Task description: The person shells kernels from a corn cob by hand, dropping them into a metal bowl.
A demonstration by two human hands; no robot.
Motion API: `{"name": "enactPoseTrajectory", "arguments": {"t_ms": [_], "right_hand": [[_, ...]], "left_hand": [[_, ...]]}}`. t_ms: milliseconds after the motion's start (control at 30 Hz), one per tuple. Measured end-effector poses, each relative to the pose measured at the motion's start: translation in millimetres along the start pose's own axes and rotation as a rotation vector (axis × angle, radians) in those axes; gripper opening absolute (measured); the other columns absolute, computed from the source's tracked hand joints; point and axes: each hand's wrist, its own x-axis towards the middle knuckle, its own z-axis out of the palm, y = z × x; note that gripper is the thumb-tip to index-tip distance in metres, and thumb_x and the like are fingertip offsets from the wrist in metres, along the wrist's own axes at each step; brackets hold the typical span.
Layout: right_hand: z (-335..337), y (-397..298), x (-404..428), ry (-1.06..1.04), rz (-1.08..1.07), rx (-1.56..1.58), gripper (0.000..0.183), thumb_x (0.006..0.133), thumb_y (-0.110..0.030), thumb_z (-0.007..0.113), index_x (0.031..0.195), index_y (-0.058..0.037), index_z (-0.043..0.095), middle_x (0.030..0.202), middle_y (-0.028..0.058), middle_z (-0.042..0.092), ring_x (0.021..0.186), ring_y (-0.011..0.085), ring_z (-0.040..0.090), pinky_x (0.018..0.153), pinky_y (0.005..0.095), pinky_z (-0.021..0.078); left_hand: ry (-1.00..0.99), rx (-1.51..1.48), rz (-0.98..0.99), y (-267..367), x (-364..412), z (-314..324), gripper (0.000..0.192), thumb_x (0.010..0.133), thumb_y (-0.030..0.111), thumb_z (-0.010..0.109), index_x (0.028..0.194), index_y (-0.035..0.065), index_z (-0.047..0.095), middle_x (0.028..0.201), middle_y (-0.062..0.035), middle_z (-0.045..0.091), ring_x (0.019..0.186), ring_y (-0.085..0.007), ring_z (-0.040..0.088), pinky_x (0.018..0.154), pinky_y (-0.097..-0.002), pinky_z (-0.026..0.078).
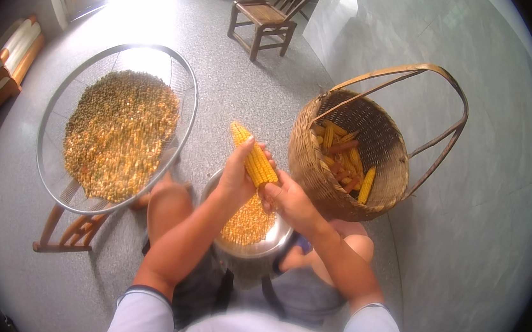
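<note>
A yellow ear of dried corn is held tilted over a metal pot. My left hand wraps around its middle, thumb along the top. At the lower end of the ear, my right hand grips with thumb and bent fingers. Loose corn kernels lie in the shiny metal pot between my legs. To the right stands a woven basket with a tall handle. Inside it are several yellow corn ears and reddish bare cobs.
At the left, a round mesh sieve full of kernels rests on a wooden chair. Another wooden chair stands at the back on the speckled floor. A wooden bench is at the far left.
</note>
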Motion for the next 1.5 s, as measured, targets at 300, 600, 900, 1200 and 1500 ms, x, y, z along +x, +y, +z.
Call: {"name": "enactPoseTrajectory", "arguments": {"t_ms": [300,600,900,1200,1500], "right_hand": [[1.1,3.8,0.2,0.061,-0.016,-0.154,0.048,0.091,-0.015,0.057,0.130,0.0013,0.034,0.089,0.0025,0.052,0.073,0.0092,0.051,0.066,0.0231,0.0429],[1.4,-1.8,-0.5,0.130,-0.012,-0.314,0.042,0.092,-0.021,0.059,0.123,-0.0001,0.041,0.087,0.0026,0.053,0.071,0.0085,0.051,0.062,0.0217,0.0421],[-1.8,7.3,3.0,0.114,-0.042,-0.127,0.034,0.097,-0.027,0.050,0.117,-0.0013,0.042,0.081,0.0025,0.051,0.066,0.0098,0.049,0.059,0.0226,0.0408],[11.9,3.8,-0.5,0.212,-0.049,-0.333,0.050,0.089,-0.014,0.061,0.129,0.0016,0.038,0.096,0.0033,0.055,0.077,0.0070,0.052,0.065,0.0207,0.0434],[5.9,-1.3,-0.9,0.126,-0.046,-0.300,0.049,0.091,-0.020,0.059,0.129,0.0027,0.038,0.088,0.0030,0.055,0.071,0.0081,0.052,0.063,0.0213,0.0431]], "left_hand": [[-0.027,-0.006,0.009,-4.0,0.7,-1.2,0.032,0.090,0.033,0.056,0.101,0.0039,0.049,0.086,-0.0094,0.055,0.082,-0.0215,0.058,0.079,-0.0370,0.050],[0.002,0.013,-0.010,-0.8,1.2,1.8,0.032,0.089,0.033,0.059,0.101,0.0041,0.051,0.088,-0.0099,0.057,0.085,-0.0216,0.059,0.081,-0.0370,0.051],[0.067,-0.060,0.019,-3.0,5.4,-4.3,0.033,0.087,0.029,0.064,0.103,0.0060,0.046,0.088,-0.0087,0.053,0.086,-0.0210,0.056,0.081,-0.0386,0.049],[0.046,-0.057,0.019,-6.0,6.8,-9.1,0.027,0.088,0.027,0.064,0.098,0.0058,0.051,0.085,-0.0072,0.057,0.080,-0.0195,0.059,0.077,-0.0350,0.052],[0.033,-0.074,0.007,-1.3,1.7,-0.9,0.026,0.087,0.026,0.062,0.098,0.0067,0.048,0.085,-0.0071,0.054,0.080,-0.0192,0.056,0.077,-0.0368,0.049]]}}
